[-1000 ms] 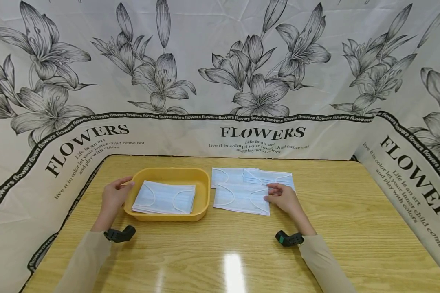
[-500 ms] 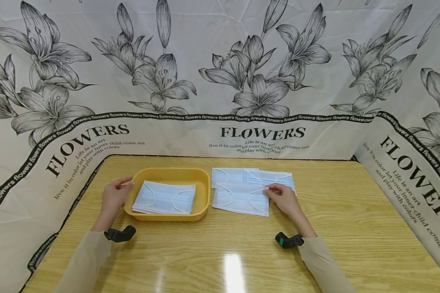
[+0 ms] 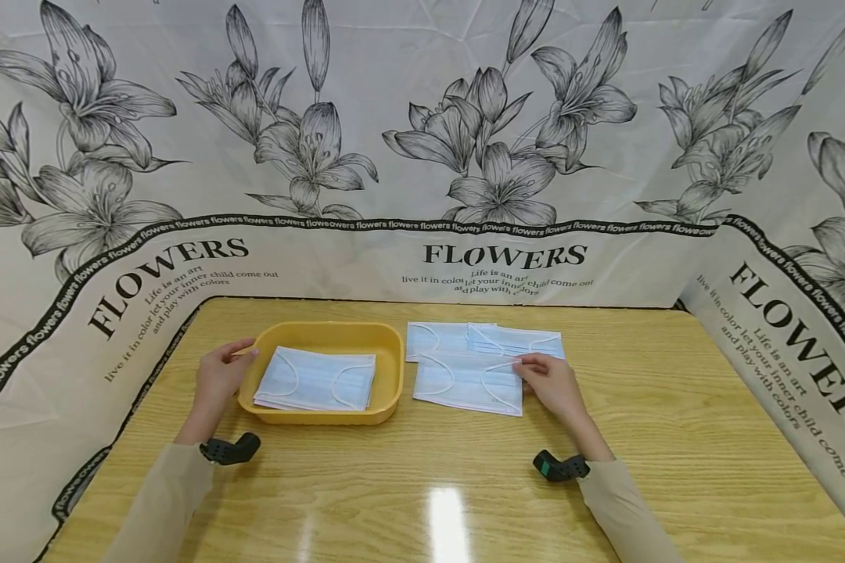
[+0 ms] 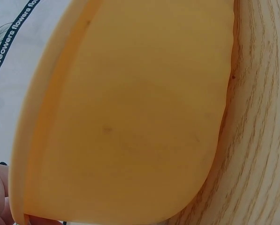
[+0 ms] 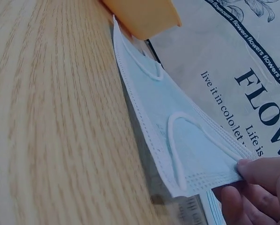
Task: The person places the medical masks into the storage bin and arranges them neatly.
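Observation:
In the head view my right hand pinches the right end of a pale blue face mask, thumb on top. The right wrist view shows this mask tilted, its gripped corner raised off the table and its white ear loops on the upper side. Behind it lie two more masks, a left one and a right one, both partly covered. My left hand holds the left rim of a yellow plastic basin. A stack of masks lies flat in this basin.
The wooden table reaches back to a white cloth printed with flowers and lettering, which also lines both sides. A black wrist camera sits on the left wrist, another wrist camera on the right.
My right hand and the mask it pinches shift slightly left, then a little to the right. The left hand and the basin stay where they were.

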Motion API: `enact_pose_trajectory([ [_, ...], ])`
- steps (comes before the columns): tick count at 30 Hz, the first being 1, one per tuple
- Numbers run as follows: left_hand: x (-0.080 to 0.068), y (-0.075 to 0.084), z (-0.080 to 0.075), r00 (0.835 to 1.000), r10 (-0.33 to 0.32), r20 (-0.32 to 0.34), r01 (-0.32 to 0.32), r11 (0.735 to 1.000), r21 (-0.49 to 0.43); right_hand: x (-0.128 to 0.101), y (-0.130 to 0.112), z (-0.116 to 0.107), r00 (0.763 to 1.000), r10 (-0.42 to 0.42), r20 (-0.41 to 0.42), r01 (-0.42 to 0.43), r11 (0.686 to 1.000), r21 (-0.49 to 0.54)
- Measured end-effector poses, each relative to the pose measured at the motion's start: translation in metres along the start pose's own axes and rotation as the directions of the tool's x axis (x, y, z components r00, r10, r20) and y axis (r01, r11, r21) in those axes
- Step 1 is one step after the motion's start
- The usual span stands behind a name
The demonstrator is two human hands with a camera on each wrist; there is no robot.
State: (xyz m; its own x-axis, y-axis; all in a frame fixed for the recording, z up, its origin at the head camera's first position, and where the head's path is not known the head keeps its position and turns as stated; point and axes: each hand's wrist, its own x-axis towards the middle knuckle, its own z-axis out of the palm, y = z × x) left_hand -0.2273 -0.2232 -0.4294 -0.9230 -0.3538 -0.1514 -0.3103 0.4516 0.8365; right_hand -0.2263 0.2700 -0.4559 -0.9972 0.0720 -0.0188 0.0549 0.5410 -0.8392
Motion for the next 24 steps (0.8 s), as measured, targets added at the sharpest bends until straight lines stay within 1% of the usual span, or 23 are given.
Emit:
enact_pose_trajectory([
  [6, 0.001, 0.000, 0.000, 1.000, -0.006, 0.000, 0.006, 1.000, -0.002, -0.003, -0.001, -0.003, 0.999, 0.011, -0.046, -0.010, 1.000, 0.019],
  [12, 0.001, 0.000, 0.000, 1.000, -0.008, 0.006, 0.009, 1.000, -0.004, -0.004, -0.001, -0.007, 0.998, 0.010, -0.056, -0.006, 0.997, 0.071],
  [15, 0.001, -0.001, 0.000, 1.000, -0.013, 0.013, 0.013, 1.000, -0.005, -0.005, -0.002, -0.009, 0.998, 0.009, -0.056, -0.004, 0.997, 0.081],
  [24, 0.000, 0.000, 0.001, 1.000, -0.002, -0.005, 0.002, 1.000, 0.018, -0.012, -0.019, -0.017, 0.997, 0.026, -0.070, -0.020, 0.996, 0.090],
])
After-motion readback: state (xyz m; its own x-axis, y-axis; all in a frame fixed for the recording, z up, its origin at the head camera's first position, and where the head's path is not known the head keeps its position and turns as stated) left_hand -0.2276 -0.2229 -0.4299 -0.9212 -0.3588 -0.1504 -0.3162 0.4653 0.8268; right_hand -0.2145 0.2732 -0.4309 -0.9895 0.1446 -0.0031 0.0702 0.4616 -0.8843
